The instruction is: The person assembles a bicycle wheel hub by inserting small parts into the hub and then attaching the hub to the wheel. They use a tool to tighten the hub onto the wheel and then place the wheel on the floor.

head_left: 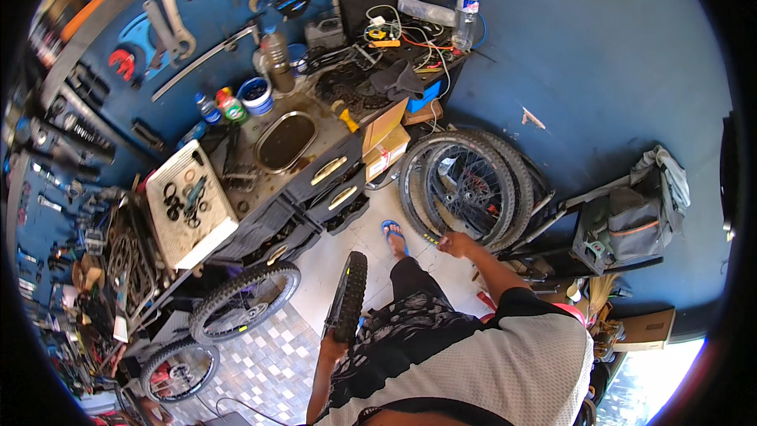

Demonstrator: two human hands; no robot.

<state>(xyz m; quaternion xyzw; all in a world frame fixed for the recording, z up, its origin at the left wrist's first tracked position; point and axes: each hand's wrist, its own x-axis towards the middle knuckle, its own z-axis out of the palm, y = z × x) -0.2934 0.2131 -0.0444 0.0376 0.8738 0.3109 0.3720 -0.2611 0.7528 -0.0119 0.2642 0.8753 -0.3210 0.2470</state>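
Beside the patterned shorts (394, 323), I have the left hand (335, 349) with fingers clamped on a knobby tyre (348, 296); I'd judge this a carrying step, calling next for steady grip. Farther out, my right hand (454, 244) hangs near stacked wheels (471, 196), fingers curled; whether gripping, I cannot tell.

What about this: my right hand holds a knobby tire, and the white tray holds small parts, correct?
No: the head view shows your left hand, not your right hand, holding the knobby tire. The white tray does hold small parts.
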